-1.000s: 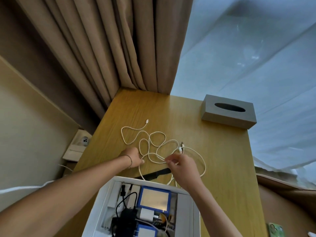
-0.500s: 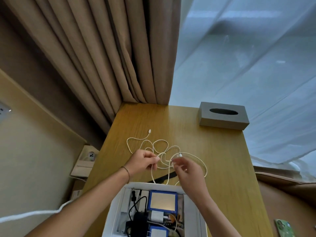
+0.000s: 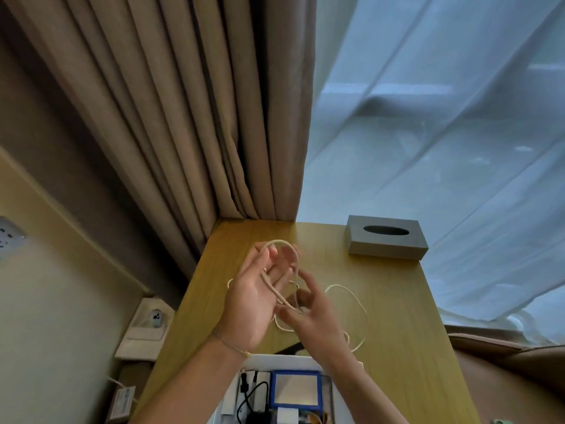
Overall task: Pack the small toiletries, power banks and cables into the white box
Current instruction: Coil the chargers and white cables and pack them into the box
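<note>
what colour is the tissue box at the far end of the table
Dark grey, with a black oval slot on top; the tissue box shows clearly in the head view.

The white box (image 3: pixel 276 361) was cut off by the near edge, so only its far end and part of its contents showed. The right hand (image 3: pixel 312 319) covered where the white cable (image 3: pixel 351 296) crossed itself, and whether its fingers pinched it could not be told. At the left edge, a wall socket (image 3: pixel 9 237) was cut off.
</note>
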Demonstrator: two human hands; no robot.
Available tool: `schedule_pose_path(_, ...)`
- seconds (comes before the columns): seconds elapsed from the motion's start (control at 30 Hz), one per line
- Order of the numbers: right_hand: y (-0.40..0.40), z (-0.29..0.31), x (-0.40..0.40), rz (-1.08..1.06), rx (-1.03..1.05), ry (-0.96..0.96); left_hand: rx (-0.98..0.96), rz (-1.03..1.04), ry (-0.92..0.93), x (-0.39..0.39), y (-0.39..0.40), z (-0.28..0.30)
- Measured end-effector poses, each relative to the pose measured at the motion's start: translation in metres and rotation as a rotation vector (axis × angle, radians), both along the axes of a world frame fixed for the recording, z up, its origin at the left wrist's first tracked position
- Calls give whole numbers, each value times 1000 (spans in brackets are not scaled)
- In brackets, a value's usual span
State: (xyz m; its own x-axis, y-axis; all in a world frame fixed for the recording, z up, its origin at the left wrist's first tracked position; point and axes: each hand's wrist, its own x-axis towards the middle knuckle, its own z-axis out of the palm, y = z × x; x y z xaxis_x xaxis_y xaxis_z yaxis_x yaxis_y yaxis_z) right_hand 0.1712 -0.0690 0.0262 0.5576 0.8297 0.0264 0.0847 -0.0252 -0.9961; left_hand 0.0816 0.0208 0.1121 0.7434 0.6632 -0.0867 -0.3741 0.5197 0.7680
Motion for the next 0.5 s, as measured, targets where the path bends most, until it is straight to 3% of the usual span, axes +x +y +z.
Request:
schedule_pose_path(0.13,2,5,0,107,-80,-26,-114,17,-74,-7,18,12)
schedule_pose_path(0.23,-2,11,3,185,-148,-148,-95,23,-62,-15,25,12)
schedule_pose_path(0.37,-9,21,14,236,-300,-424,154,24,136,-25,29,7)
schedule_pose_path(0.5,-17,36,17,225,-355,-859,406,40,334,-28,29,4)
